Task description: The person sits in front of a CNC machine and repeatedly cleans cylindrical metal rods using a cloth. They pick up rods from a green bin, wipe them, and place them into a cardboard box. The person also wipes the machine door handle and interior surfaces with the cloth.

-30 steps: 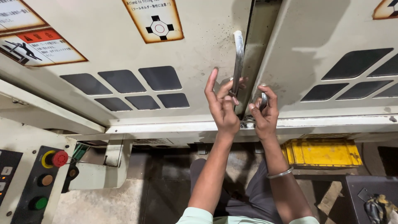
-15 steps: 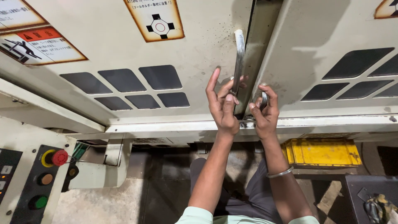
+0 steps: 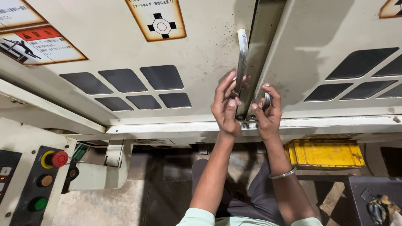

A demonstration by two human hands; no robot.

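In the head view, both hands are up at the seam where two cream machine doors meet. The left hand (image 3: 226, 106) makes its grip around the lower end of the left door handle (image 3: 241, 58), a pale vertical bar; fingers curl over it, thumb in front, so this grip is closed on the bar. The right hand (image 3: 266, 113) wraps the right door handle (image 3: 266, 100), which is almost wholly hidden inside that grip, just beside the left one across the dark gap (image 3: 259, 50).

The risk, as I judge it, is a pinch: the fingertips sit right at the seam, and a door sliding shut could catch them. The worn handle might also slip from the hand under a hard pull.

Both forearms rise steeply from below, wrists bent back, elbows low. A metal bangle (image 3: 283, 173) sits on the right forearm. Below the grips lies a yellow tray (image 3: 324, 152); far left, a control panel (image 3: 37, 184) with a red button.
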